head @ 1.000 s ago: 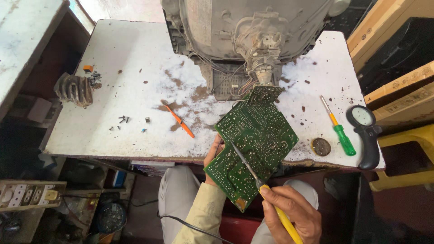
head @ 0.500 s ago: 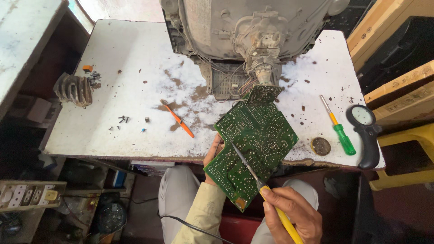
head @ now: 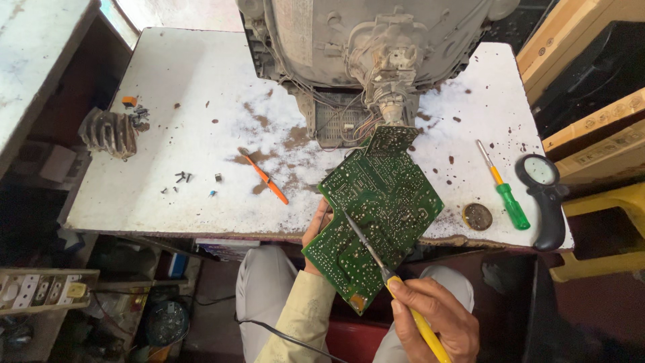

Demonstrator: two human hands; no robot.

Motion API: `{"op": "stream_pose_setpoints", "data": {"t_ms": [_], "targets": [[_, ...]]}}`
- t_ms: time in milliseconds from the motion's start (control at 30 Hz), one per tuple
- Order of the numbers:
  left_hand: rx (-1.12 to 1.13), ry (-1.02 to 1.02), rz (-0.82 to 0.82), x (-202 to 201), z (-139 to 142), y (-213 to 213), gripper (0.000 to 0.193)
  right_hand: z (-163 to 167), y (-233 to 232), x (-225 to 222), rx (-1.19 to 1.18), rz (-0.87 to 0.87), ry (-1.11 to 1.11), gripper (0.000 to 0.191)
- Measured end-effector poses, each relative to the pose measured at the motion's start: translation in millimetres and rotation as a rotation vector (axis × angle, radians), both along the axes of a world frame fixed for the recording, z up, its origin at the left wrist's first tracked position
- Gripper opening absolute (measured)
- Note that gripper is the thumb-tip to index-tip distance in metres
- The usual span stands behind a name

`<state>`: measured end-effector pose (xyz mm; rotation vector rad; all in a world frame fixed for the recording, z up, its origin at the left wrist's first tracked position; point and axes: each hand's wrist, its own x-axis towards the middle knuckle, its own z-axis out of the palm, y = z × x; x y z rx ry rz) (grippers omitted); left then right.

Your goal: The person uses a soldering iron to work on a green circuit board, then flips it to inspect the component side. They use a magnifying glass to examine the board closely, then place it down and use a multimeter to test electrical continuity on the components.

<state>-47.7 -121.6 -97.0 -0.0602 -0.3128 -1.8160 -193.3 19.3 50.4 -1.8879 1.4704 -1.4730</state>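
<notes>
Stained white counter (head: 201, 101) behind: left hand (head: 314, 232) grips green circuit board (head: 376, 215), right hand (head: 437, 319) pinches soldering iron (head: 376, 259); its tip could slip and bridge joints.

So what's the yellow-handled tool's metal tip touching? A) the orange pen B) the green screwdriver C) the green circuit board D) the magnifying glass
C: the right hand holds the yellow-handled soldering iron, and its tip rests on the green circuit board, which the left hand holds by its edge.
</notes>
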Motion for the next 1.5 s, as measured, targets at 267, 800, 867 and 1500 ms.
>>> {"op": "stream_pose_setpoints", "data": {"t_ms": [267, 800, 867, 1500], "targets": [[0.045, 0.002, 0.018, -2, -3, 2, 0.057, -12, 3, -6, 0.007, -0.009, -0.056, 0.029], [0.019, 0.062, -0.003, -2, -11, 0, 0.050, -116, 1, -29, 0.323, 0.104, -1.364, 0.022], [0.023, 0.062, 0.005, -2, -13, 0, 0.050, -118, 1, -27, 0.323, 0.080, -1.372, 0.021], [0.037, -0.037, 0.044, 6, 9, -7, 0.069, -84, 17, -88, 0.070, 0.187, -1.655, 0.025]]}}
